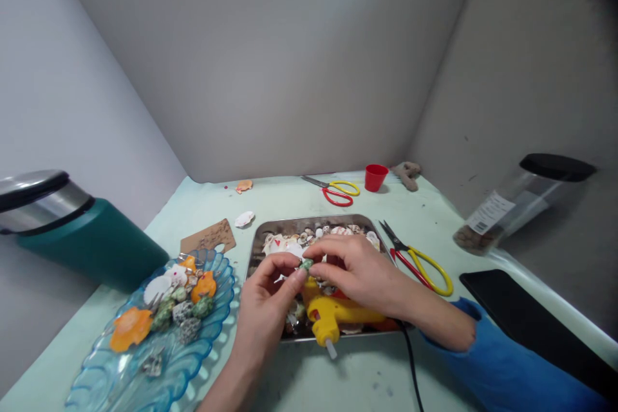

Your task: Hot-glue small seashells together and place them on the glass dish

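Both hands meet over a metal tray (255, 246) filled with several small seashells. My left hand (264, 302) and my right hand (357, 270) pinch a small green shell (306, 264) between their fingertips. Under my right hand a yellow glue gun (333, 318) lies across the tray's near rim, its black cord (410, 360) trailing toward me. A blue glass dish (193, 341) at the left holds orange, white and green shells.
Two pairs of red-and-yellow scissors (425, 264) (338, 190), a red cup (375, 177), a teal bin with a steel lid (72, 232), a tilted clear jar with a black lid (521, 203), a black tablet (521, 315) and a brown card (208, 237) surround the tray. Grey walls enclose the table.
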Tool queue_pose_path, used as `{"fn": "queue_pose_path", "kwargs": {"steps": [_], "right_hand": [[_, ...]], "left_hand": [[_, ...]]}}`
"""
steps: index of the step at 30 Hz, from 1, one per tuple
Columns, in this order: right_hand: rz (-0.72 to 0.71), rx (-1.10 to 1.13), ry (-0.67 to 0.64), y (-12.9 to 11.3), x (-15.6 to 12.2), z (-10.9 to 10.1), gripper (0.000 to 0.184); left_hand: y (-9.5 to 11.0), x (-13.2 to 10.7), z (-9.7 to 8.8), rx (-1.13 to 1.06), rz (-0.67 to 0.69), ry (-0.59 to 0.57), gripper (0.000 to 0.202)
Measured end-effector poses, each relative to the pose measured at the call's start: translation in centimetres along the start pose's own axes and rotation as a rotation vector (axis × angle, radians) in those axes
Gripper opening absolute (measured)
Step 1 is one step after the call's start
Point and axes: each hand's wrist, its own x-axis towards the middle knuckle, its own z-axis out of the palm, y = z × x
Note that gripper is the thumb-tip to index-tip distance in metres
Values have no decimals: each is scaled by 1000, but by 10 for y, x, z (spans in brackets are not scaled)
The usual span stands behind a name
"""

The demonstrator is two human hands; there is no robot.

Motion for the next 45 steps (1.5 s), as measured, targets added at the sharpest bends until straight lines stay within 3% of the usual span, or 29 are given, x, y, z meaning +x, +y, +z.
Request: {"fn": "queue_pose_path", "kwargs": {"steps": [7,10,17,22,31,35,40,45], "right_hand": [[43,15,87,-2,-1,2,16],[31,3,65,-2,0,2,12],[81,-86,131,6,2,-3,9],[64,-356,-20,19,3,0,14],[-1,-459,-235,24,16,7,24],[14,-460,-263,23,22,10,19],[76,-355,-175,27,22,4,11],[129,-191,-135,33,17,0,23]], "left_hand": [[0,4,2,-27,-57,44,15],[-1,4,2,-60,-110,40,17],[1,2,2,-70,-68,108,18],[3,2,3,-79,-80,125,27],[-2,1,1,-76,-27,130,30],[-1,1,2,-51,-13,113,31],[-2,2,1,-29,-8,102,32],[2,2,4,-19,4,79,22]]}}
